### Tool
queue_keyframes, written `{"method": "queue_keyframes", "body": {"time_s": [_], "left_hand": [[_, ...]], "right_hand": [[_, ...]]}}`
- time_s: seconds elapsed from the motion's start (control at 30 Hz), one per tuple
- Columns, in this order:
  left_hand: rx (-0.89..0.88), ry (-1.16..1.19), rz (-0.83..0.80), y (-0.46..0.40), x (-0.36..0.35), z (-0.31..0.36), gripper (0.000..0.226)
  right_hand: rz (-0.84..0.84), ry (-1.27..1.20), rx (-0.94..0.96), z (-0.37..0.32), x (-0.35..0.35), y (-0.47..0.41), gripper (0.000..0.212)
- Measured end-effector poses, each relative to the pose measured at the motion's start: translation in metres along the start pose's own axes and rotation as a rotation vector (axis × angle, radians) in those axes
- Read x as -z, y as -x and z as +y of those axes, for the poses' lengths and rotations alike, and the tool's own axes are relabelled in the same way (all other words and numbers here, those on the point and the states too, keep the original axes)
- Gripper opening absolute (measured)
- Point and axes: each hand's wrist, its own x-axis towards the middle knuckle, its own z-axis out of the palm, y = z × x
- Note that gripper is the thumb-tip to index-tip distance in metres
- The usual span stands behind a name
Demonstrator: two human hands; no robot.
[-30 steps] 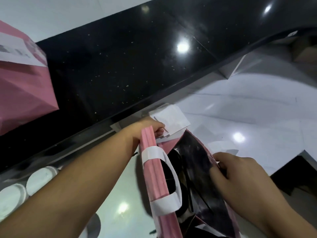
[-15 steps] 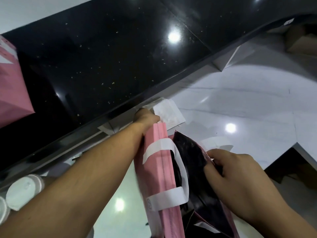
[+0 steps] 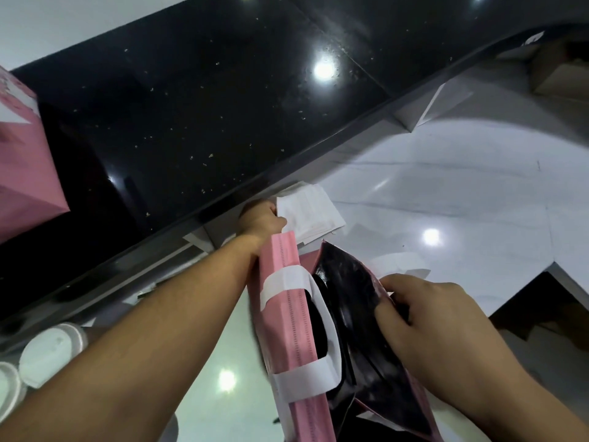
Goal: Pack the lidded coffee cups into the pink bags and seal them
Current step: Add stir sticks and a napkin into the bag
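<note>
With right hand [image 3: 436,327] gripping the pink bag [image 3: 288,317] mouth wide, left hand [image 3: 259,215], pinching white papers [image 3: 307,215] at twelve o'clock, should lift just one

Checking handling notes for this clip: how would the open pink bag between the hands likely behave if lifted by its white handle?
The pink bag looks like stiff folded paper, so it should probably hold its shape rather than flop. Its white handle is a thin flat strip, likely to crease or tear under load. The right hand holds one wall, which suggests the mouth may close if released.
</note>
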Motion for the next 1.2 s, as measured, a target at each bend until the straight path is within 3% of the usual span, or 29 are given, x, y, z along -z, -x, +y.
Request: {"method": "queue_keyframes", "body": {"time_s": [0.13, 0.4, 0.57, 0.73, 0.93, 1.2], "left_hand": [[0.002, -0.086, 0.055, 0.000, 0.000, 0.004, 0.007], [-0.016, -0.214, 0.140, 0.008, 0.004, 0.006, 0.019], [-0.039, -0.085, 0.140, 0.005, 0.003, 0.002, 0.008], [-0.045, -0.084, 0.144, -0.005, 0.001, 0.001, 0.035], [-0.107, -0.152, 0.167, -0.009, -0.004, 0.002, 0.045], [-0.123, -0.190, 0.212, -0.006, 0.000, 0.002, 0.009]], "right_hand": [[0.008, 0.006, 0.005, 0.000, -0.001, 0.000, 0.025], [0.002, -0.002, -0.003, -0.001, -0.002, 0.001, 0.027], [-0.003, -0.008, -0.009, -0.001, -0.002, 0.002, 0.024], [0.009, -0.002, -0.007, 0.001, -0.002, 0.003, 0.024], [0.014, 0.007, -0.021, 0.002, -0.003, 0.002, 0.025], [0.009, 0.003, -0.017, 0.000, -0.003, -0.001, 0.024]]}}
